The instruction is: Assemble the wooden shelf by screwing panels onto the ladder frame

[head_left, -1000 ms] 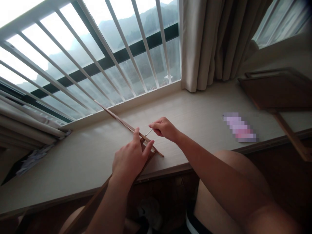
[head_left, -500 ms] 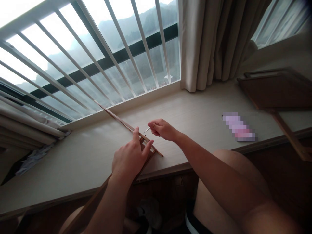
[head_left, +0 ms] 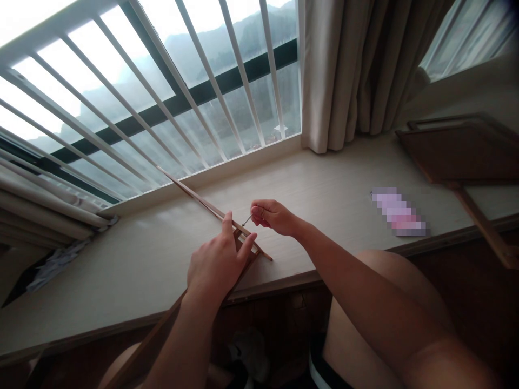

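Observation:
My left hand [head_left: 214,259] is closed over a narrow brown wooden frame [head_left: 194,195], its index finger and thumb laid across the slats. The frame reaches up toward the window rail, and a wider wooden part runs down under my left forearm, largely hidden. My right hand [head_left: 272,217] is closed in a pinch around a thin metal hex key [head_left: 247,219]; the end inside my fingers is hidden. The tip of the hex key meets the frame at a small dark fastener, just right of my left index finger.
The pale window ledge [head_left: 133,265] lies under the work, with white railing bars [head_left: 214,97] behind it. A pink, blurred-out item [head_left: 399,210] lies on the ledge to the right. Farther right is a dark wooden panel with a leg [head_left: 462,148]. A beige curtain [head_left: 336,70] hangs at the back.
My right hand has turned slightly and shifted a little to the right, with its fingers more curled. The hex key's tip stays at the frame. My left hand holds almost the same place.

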Demonstrator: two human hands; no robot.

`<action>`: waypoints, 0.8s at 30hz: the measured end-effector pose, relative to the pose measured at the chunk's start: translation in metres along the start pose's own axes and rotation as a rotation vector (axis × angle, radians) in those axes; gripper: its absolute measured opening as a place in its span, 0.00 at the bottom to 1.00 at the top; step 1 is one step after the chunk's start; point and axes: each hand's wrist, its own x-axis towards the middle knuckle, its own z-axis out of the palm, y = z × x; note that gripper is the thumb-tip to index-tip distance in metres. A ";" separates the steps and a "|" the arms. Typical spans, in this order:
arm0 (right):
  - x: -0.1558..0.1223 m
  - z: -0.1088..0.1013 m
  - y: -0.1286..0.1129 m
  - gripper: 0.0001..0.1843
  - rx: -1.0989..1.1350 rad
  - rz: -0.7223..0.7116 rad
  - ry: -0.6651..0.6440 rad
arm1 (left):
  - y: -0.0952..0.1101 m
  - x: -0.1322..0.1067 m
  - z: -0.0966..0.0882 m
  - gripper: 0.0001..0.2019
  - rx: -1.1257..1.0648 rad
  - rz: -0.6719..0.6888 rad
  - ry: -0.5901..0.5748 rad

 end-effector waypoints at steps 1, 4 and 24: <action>0.000 0.000 0.000 0.20 -0.001 -0.002 0.003 | 0.000 0.000 0.000 0.36 0.001 -0.002 -0.001; -0.001 0.001 0.000 0.19 0.000 -0.021 0.010 | 0.000 0.000 0.000 0.36 0.007 0.000 -0.001; 0.001 0.010 -0.007 0.26 0.102 0.059 0.120 | 0.000 -0.001 0.000 0.36 -0.004 0.003 -0.001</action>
